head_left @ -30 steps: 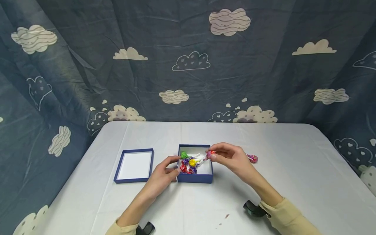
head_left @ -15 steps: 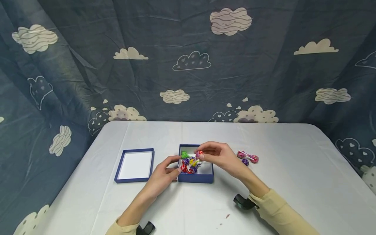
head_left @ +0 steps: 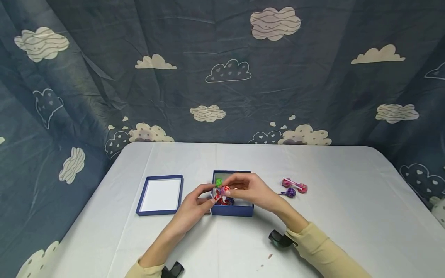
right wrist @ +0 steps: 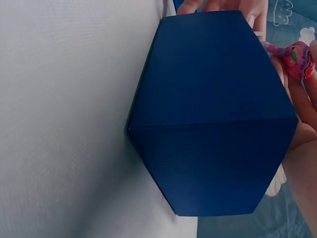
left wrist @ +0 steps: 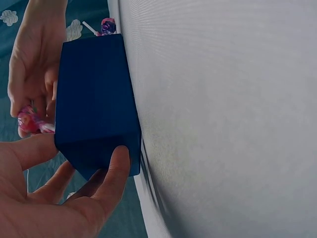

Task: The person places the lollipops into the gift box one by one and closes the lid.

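Head view, table: your white cloth-covered table (head_left: 333, 170) bears all the work, so let it take the weight.
Box: the square blue cardboard box (head_left: 232, 211), white inside, stands near the middle, uncovered.
Lid: the shallow white lid with a blue rim (head_left: 156, 212) lies inside-up to the box's left, safely apart.
Left hand: your bare left hand (head_left: 194, 202) holds the box's left side, thumb by the rim, fingers against the outer wall; brace lightly, so the card doesn't bow.
Right hand: your bare right hand (head_left: 252, 191) is clamped in a fingertip pinch on one wrapped candy head.
Held lollipop: that pink-and-red wrapped lollipop (right wrist: 299, 60) is above the box's left half, stick end towards your left thumb. Best angle it clear of thumb and rim, and lower rather than drop it.
Boxed lollipops: the green-wrapped lollipop (head_left: 218, 182) sits back left, the dark purple-wrapped lollipop (head_left: 229, 201) nearer the front; your fingers may hide others.
Loose lollipops: pink-red wrapped lollipops (head_left: 294, 185) and a purple-wrapped lollipop (head_left: 290, 193) lie right of the box.
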Tool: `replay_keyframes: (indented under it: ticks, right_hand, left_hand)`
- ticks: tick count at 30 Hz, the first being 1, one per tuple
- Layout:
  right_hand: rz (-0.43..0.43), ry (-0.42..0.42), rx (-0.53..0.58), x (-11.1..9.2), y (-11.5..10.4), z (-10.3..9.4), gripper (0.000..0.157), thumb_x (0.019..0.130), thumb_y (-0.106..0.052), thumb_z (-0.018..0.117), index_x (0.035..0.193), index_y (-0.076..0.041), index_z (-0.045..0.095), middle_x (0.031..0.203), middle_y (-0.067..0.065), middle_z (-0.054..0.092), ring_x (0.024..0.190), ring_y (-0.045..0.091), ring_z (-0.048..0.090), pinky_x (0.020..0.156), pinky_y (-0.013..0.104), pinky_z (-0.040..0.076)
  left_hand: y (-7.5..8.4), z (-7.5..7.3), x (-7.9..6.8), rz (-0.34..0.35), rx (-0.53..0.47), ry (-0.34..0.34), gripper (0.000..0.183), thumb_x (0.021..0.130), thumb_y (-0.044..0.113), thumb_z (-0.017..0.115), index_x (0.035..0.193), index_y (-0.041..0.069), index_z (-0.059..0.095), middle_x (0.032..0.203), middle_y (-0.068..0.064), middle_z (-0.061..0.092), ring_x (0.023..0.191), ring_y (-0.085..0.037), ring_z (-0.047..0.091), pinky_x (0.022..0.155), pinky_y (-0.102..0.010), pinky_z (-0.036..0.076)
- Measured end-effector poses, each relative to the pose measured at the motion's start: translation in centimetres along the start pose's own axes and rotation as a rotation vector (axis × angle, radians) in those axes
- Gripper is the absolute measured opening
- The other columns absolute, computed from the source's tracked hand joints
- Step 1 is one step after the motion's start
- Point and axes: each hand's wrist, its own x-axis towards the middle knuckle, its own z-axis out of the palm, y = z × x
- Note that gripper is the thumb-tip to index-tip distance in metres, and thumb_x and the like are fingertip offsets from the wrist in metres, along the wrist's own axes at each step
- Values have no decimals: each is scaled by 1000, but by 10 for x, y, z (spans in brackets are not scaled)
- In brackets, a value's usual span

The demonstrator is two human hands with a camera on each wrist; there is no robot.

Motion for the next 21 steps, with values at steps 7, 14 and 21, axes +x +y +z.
replay_keyframes:
  ticks: [7,14,21]
  right_hand:
    - [6,32,-80,4,3,0,18,94,-14,68,111,-8,69,108,7,68,102,25,64,86,37,53]
    - [21,49,-112,7,2,-6,23,94,-17,69,112,-3,68,108,6,68,102,22,64,85,36,53]
    - [30,75,-154,8,4,-12,26,93,-21,70,112,-3,69,103,3,69,94,22,65,81,36,55]
  left_hand:
    - [0,0,-1,-1,-13,-3,42,96,13,61,138,13,53,146,-15,44,110,-27,63,86,-44,52]
    - [0,1,-1,3,-11,-2,42,96,12,60,138,13,53,146,-13,45,110,-28,63,87,-44,52]
    - [-1,0,0,15,-16,-8,45,96,12,60,140,10,51,145,-15,45,112,-31,62,87,-44,52]
